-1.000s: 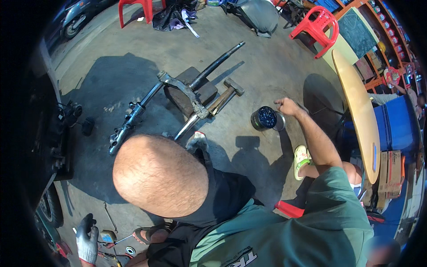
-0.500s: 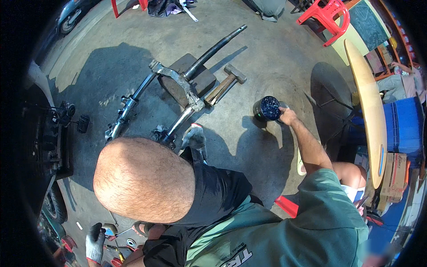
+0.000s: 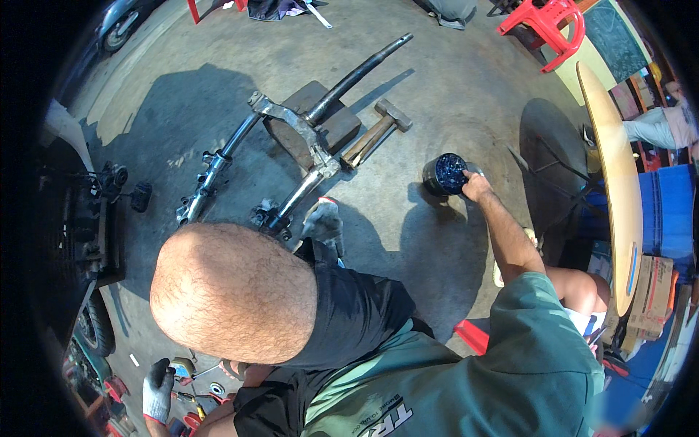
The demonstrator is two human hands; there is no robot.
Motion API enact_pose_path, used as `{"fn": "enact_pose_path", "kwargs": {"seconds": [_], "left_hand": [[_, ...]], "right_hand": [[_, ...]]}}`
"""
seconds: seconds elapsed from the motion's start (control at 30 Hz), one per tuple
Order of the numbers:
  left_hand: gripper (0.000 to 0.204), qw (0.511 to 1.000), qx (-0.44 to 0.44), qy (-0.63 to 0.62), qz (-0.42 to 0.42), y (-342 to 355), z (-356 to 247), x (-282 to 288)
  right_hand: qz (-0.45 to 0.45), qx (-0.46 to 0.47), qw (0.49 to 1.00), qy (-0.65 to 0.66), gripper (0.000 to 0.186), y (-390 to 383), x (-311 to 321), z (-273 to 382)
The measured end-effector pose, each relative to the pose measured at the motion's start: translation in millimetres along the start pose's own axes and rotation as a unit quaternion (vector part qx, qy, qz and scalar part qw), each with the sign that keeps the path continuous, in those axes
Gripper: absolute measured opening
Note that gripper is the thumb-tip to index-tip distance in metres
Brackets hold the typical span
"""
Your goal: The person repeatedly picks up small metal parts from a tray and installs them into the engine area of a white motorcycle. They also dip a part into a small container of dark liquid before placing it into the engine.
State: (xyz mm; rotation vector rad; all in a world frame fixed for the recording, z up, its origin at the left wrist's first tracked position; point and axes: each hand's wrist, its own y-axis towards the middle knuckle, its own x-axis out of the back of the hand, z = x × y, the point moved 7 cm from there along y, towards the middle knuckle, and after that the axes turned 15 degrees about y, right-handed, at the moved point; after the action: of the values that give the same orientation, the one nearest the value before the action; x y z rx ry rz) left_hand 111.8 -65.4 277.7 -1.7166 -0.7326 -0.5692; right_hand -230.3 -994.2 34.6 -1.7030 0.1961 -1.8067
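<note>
Off to my right, a dark mug hangs over the concrete, its dark contents flecked with light spots. My right hand is bare and closed round its handle side. At the lower left, beyond my bent knee, my left hand wears a white work glove with dark fingers. It looks loosely open and holds nothing I can see. Ahead of me lies a motorcycle front fork, its clamp and stem resting on a dark block. A wooden-handled hammer lies beside the block.
Another work glove lies near the fork's lower end. Tools and a tape measure are beside my left hand. A pale oval tabletop stands on edge at right, with a red chair behind. Vehicle parts fill the left edge.
The whole view has shifted slightly. My right hand still holds the mug, which looks a little more tilted. At the right, a person's leg in light trousers has moved.
</note>
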Motion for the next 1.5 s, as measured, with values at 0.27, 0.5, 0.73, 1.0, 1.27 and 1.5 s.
{"fn": "enact_pose_path", "kwargs": {"seconds": [0.27, 0.5, 0.73, 1.0, 1.27, 1.5], "left_hand": [[0.038, 1.0, 0.004, 0.011, -0.005, -3, -8, 1], [0.038, 1.0, 0.005, 0.03, -0.007, -5, -16, 4], [0.04, 0.998, -0.03, 0.049, -0.003, 5, -3, 1], [0.04, 1.0, 0.018, 0.021, -0.009, -14, -18, 5], [0.045, 0.995, -0.032, 0.092, -0.032, -25, -34, 13], [0.051, 0.986, -0.075, 0.146, -0.015, -25, -55, 24]], "right_hand": [[0.014, -0.016, 1.0, -0.013, 0.067, 8, -4, -4], [0.004, -0.013, 1.0, 0.012, 0.061, 4, -1, 6], [-0.033, 0.047, 0.998, 0.012, 0.048, 28, -8, -15], [0.176, -0.048, 0.712, 0.678, 0.03, -39, 14, 42], [0.38, 0.098, 0.512, 0.764, 0.031, -93, 29, 184], [0.482, 0.24, 0.49, 0.686, 0.04, -165, 51, 387]]}}
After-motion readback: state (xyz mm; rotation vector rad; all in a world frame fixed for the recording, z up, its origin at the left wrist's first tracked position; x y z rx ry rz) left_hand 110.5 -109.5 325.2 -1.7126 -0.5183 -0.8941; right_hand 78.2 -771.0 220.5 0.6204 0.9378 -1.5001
